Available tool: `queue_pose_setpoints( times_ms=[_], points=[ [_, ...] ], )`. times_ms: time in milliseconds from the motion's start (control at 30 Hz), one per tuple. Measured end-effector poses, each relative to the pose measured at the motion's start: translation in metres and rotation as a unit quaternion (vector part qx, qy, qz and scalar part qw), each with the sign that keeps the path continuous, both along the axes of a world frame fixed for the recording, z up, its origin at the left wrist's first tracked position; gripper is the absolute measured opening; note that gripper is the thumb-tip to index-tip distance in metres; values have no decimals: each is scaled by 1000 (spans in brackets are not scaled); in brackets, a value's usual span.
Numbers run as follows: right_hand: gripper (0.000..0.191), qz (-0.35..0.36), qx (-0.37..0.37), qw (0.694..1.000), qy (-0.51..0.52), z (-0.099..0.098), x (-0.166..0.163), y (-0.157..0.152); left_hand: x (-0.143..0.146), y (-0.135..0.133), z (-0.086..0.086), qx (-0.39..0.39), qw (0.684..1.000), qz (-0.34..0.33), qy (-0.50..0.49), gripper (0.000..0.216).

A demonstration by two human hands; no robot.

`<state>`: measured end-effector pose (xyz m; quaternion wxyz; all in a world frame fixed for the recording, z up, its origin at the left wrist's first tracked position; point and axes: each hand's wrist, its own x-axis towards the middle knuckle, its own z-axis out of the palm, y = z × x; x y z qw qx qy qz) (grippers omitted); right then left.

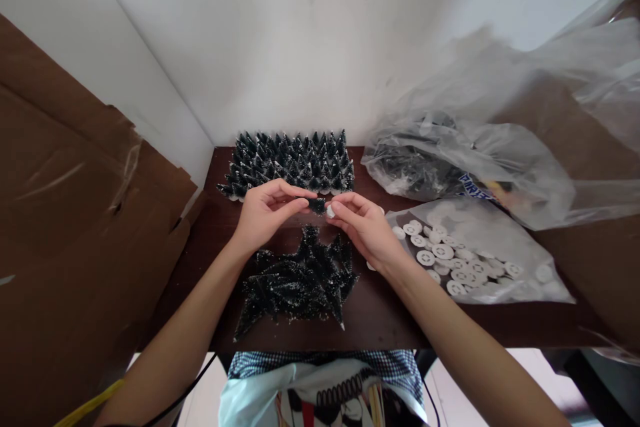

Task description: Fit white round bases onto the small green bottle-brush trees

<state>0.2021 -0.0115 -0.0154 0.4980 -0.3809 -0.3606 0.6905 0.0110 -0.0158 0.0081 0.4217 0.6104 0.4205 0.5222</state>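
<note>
A miniature frosted tree [316, 205], dark green with white specks, lies sideways in the fingers of my left hand [273, 209]. My right hand [361, 223] pinches a small white round base [331, 211] at the tree's broad end; whether the two touch I cannot tell. Below my hands is a loose pile of similar trees [300, 280] lying flat. Behind them, several rows of trees [293, 160] stand upright, with white bases showing at the front edge.
White plastic bases [443, 251] fill an open clear bag [530, 240] on the right of the brown table [370, 317]. A larger clear bag [425, 153] with dark contents lies behind it. Cardboard [80, 213] rises on the left, and a white wall [300, 33] stands behind.
</note>
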Motion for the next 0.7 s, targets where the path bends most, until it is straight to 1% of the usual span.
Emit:
queue_pose_setpoints(
  times_ms=[100, 200, 400, 567, 700],
  points=[
    [30, 10, -21, 999, 22, 0, 0, 1, 0, 1, -1, 13, 1000, 0, -1, 7],
    [30, 14, -19, 999, 23, -1, 0, 0, 0, 1, -2, 21, 1000, 0, -3, 8],
    [25, -16, 49, 998, -34, -2, 0, -1, 1, 1, -2, 7, 1000, 3, -2, 11],
    [21, -29, 107, 989, -103, -1, 0, -2, 1, 1, -3, -20, 1000, 0, -19, 12],
    [20, -28, 109, 988, -103, -1, -1, -3, 2, 1, -3, -19, 1000, -4, -21, 11]
  ],
)
